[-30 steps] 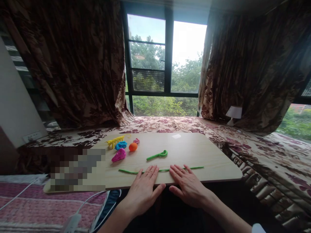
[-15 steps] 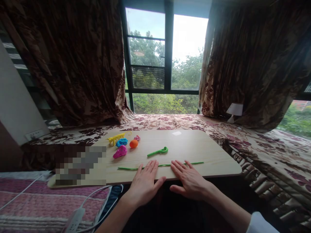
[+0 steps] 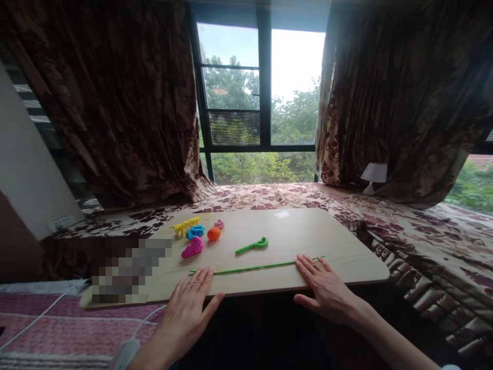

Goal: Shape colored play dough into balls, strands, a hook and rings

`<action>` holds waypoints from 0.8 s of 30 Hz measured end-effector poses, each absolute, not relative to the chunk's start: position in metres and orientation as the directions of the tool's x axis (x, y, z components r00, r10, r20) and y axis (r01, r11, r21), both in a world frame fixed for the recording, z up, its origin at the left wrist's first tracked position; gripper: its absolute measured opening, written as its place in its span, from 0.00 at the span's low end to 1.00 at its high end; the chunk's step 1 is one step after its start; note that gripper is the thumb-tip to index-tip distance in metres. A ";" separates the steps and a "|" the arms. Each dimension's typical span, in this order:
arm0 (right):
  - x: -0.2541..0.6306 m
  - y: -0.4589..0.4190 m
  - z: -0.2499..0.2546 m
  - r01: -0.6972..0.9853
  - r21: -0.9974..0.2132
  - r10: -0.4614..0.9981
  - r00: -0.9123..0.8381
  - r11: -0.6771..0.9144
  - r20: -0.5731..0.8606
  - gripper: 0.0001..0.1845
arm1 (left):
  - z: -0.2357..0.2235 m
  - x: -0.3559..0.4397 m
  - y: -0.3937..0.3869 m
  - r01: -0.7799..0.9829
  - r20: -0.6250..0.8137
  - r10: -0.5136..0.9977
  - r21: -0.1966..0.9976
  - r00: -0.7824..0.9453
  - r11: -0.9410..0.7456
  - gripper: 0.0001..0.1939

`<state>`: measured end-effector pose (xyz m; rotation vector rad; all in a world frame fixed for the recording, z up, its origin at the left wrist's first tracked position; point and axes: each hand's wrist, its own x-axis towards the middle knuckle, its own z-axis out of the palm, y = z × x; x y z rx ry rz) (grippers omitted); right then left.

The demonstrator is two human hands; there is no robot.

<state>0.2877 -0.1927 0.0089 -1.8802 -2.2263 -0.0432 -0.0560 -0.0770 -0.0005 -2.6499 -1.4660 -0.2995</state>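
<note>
A long thin green clay strand [image 3: 254, 268] lies across the near part of the pale wooden table [image 3: 316, 231]. My left hand [image 3: 188, 298] rests flat with its fingertips on the strand close to its left end. Near the right end, my right hand [image 3: 321, 282] lies over it, fingers stretched out and palm down. Just beyond the strand is a thicker green clay piece [image 3: 252, 246] with a curled end. Farther left sit a magenta clay lump [image 3: 192, 247], an orange clay ball [image 3: 213, 234], a blue clay piece [image 3: 194, 232], a yellow clay animal figure [image 3: 186, 225] and a small pink clay piece [image 3: 219, 224].
A blurred-out patch [image 3: 131, 272] covers the table's left end. To the left, a power strip [image 3: 127, 352] with a white cable lies on a pink striped cover [image 3: 57, 324]. A small white lamp [image 3: 373, 177] stands on the flowered window seat [image 3: 265, 192].
My hands have spread apart along the green strand, the left moving left and the right moving right. The strand's middle is now uncovered and looks straighter. The view has shifted slightly.
</note>
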 end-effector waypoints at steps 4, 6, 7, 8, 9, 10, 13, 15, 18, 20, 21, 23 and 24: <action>0.287 -0.182 0.014 0.978 -0.130 0.976 -0.143 0.165 0.163 0.44 | 0.004 -0.045 -0.066 0.852 0.209 0.838 0.035 0.504 -0.522 0.33; 0.289 -0.175 0.019 0.978 -0.142 0.983 -0.133 0.151 0.129 0.47 | 0.007 -0.037 -0.059 0.862 0.211 0.847 0.041 0.487 -0.506 0.34; 0.290 -0.174 0.021 0.977 -0.147 0.984 -0.136 0.152 0.112 0.49 | 0.008 -0.035 -0.058 0.866 0.214 0.851 0.040 0.480 -0.499 0.34; 0.291 -0.175 0.022 0.976 -0.152 0.985 -0.144 0.158 0.100 0.49 | 0.007 -0.035 -0.058 0.869 0.219 0.852 0.038 0.475 -0.494 0.35; 0.292 -0.178 0.021 0.973 -0.156 0.983 -0.156 0.169 0.094 0.49 | 0.006 -0.036 -0.061 0.871 0.225 0.853 0.036 0.471 -0.490 0.35; 0.293 -0.183 0.020 0.970 -0.158 0.981 -0.169 0.182 0.096 0.49 | 0.004 -0.039 -0.065 0.872 0.233 0.852 0.031 0.470 -0.489 0.35; 0.293 -0.201 0.015 0.964 -0.158 0.972 -0.198 0.216 0.123 0.45 | -0.002 -0.051 -0.079 0.863 0.254 0.837 0.016 0.484 -0.504 0.34; 0.293 -0.205 0.012 0.963 -0.149 0.969 -0.202 0.223 0.142 0.43 | -0.002 -0.055 -0.081 0.861 0.250 0.836 0.016 0.488 -0.508 0.33; 0.296 -0.192 0.012 0.969 -0.139 0.974 -0.185 0.203 0.132 0.46 | 0.003 -0.047 -0.070 0.877 0.224 0.859 0.030 0.461 -0.479 0.34; 0.299 -0.179 0.012 0.974 -0.129 0.979 -0.169 0.184 0.115 0.50 | 0.007 -0.040 -0.062 0.887 0.207 0.872 0.034 0.444 -0.460 0.35; 0.300 -0.175 0.010 0.976 -0.120 0.979 -0.166 0.180 0.115 0.51 | 0.008 -0.038 -0.060 0.889 0.203 0.874 0.034 0.442 -0.457 0.36; 0.300 -0.175 0.006 0.977 -0.095 0.975 -0.176 0.190 0.138 0.54 | 0.006 -0.040 -0.064 0.887 0.212 0.870 0.031 0.445 -0.461 0.36; 0.300 -0.179 0.002 0.976 -0.080 0.970 -0.187 0.201 0.158 0.54 | 0.004 -0.043 -0.068 0.884 0.222 0.865 0.028 0.450 -0.467 0.35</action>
